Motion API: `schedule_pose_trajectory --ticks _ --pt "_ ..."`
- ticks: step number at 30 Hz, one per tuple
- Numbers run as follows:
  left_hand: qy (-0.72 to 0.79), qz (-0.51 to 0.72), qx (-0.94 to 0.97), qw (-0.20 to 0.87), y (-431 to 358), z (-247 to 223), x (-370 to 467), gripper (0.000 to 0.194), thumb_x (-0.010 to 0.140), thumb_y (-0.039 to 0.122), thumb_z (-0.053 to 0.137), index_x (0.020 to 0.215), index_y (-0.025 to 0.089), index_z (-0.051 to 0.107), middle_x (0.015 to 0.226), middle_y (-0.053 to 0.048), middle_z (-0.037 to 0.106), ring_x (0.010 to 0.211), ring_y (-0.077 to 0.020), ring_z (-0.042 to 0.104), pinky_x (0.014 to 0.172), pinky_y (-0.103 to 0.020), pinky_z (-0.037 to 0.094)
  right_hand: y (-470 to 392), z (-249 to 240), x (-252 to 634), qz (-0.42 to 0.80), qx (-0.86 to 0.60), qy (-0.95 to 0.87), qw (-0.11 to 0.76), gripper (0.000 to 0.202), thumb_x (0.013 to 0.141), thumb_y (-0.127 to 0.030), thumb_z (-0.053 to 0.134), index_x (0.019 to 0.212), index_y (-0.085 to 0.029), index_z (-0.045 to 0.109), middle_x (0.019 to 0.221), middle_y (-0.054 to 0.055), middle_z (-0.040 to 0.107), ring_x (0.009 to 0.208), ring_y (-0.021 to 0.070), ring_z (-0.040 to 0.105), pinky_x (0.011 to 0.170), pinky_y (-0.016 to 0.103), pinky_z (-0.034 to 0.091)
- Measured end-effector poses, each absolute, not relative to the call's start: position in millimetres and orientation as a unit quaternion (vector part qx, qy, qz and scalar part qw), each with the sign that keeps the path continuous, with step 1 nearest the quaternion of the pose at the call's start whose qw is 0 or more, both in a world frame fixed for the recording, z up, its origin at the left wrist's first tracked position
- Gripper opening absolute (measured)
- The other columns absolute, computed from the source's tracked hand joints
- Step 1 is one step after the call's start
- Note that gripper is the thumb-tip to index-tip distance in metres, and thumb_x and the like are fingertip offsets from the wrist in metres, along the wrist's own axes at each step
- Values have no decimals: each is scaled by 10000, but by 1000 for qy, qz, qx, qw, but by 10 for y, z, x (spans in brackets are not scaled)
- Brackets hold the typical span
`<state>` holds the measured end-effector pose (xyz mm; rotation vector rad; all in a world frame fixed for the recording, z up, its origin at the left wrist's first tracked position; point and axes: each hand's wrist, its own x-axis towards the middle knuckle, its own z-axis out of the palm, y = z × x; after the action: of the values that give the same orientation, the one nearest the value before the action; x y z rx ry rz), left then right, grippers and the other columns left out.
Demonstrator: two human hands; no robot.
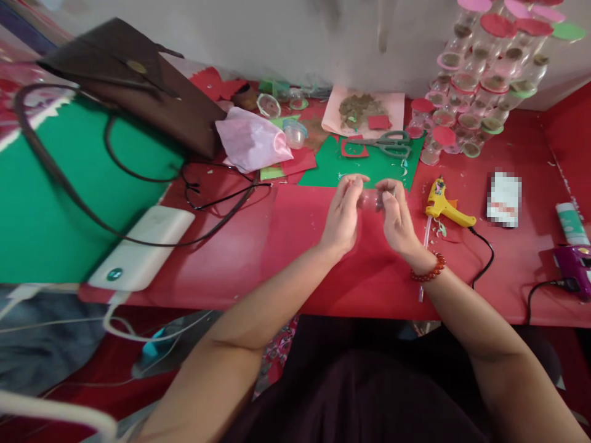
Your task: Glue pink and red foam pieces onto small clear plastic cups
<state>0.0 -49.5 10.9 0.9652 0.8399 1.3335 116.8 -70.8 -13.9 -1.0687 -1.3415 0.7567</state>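
A small clear plastic piece, narrow in the middle like an hourglass [370, 199], is held sideways between my two hands above the red sheet [300, 246]. My left hand [344, 212] closes on its left end, thumb against fingers. My right hand [396, 215], below a red bead bracelet [428, 268], grips the other end. The fingers hide both ends. Beyond my hands lies a green sheet [323, 163] with scissors [392, 144] and a cut red paper frame [354, 147]. To the right of my right hand rests a yellow glue gun [447, 208] with a clear glue stick [427, 231].
Many similar clear pieces with coloured discs [471, 92] stand stacked at the back right. Brown granules [360, 111] lie on pink paper. At left are a brown bag [152, 92], eyeglasses [217, 200] and a white power bank [143, 249] with cables. A blurred white item [504, 200] lies right.
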Motion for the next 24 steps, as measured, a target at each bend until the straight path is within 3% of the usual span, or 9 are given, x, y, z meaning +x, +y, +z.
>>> schedule_pose_trajectory --ticks 17,21,24 --pt "370 590 407 591 -511 112 43 183 1051 351 610 931 243 695 778 11 446 709 -135 506 735 -259 495 -651 -174 1132 342 -433 -559 619 463 1029 -736 425 1095 -289 530 940 7 528 807 163 541 777 364 521" --pt "354 592 415 593 -505 96 34 165 1046 342 613 939 251 699 779 10 440 711 -141 487 736 -262 484 -645 -174 1156 345 -446 -560 607 445 1042 -711 416 1114 -290 538 990 24 571 845 172 567 815 380 535" --pt "358 584 410 603 -484 96 18 153 1048 312 599 964 259 716 858 -3 528 784 -142 534 794 -259 489 -639 -148 1189 354 -457 -562 592 452 1050 -702 400 1173 -291 544 1121 56 622 934 187 609 875 394 558"
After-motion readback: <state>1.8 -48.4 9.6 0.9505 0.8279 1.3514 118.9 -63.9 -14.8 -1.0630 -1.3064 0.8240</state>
